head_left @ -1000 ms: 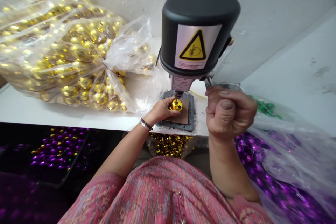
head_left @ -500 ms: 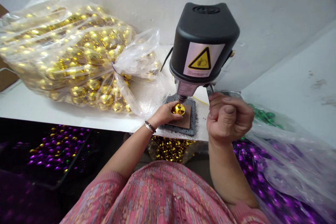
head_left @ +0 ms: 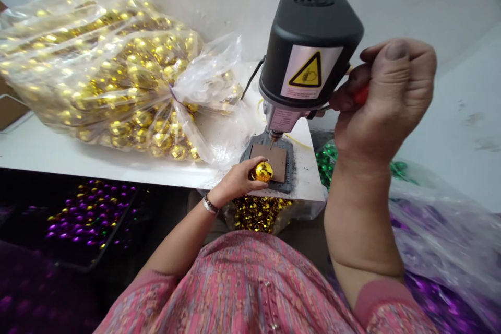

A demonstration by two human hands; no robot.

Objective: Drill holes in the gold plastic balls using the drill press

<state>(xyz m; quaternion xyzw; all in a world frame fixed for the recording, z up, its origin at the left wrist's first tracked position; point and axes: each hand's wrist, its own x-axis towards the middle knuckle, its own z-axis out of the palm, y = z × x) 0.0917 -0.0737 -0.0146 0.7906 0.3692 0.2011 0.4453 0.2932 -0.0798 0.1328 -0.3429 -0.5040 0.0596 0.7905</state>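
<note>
My left hand [head_left: 237,181] pinches a shiny gold faceted ball [head_left: 262,171] at the near edge of the brown pad [head_left: 276,159] on the drill press base. My right hand [head_left: 385,96] is raised beside the black drill press head [head_left: 311,44], closed around its red-tipped lever handle [head_left: 360,95]. The drill bit [head_left: 272,142] hangs clear above the pad, a little behind the ball.
A big clear bag of gold balls [head_left: 102,78] lies on the white table [head_left: 39,154] at left. More gold balls [head_left: 256,214] sit in a bag under the table edge. Purple beads [head_left: 84,214] lie in a bin lower left, green balls [head_left: 326,162] and purple bagged beads [head_left: 450,250] at right.
My right hand has swung the lever up from low to beside the drill head, lifting the bit. My left hand has drawn the gold ball back from under the bit toward me.
</note>
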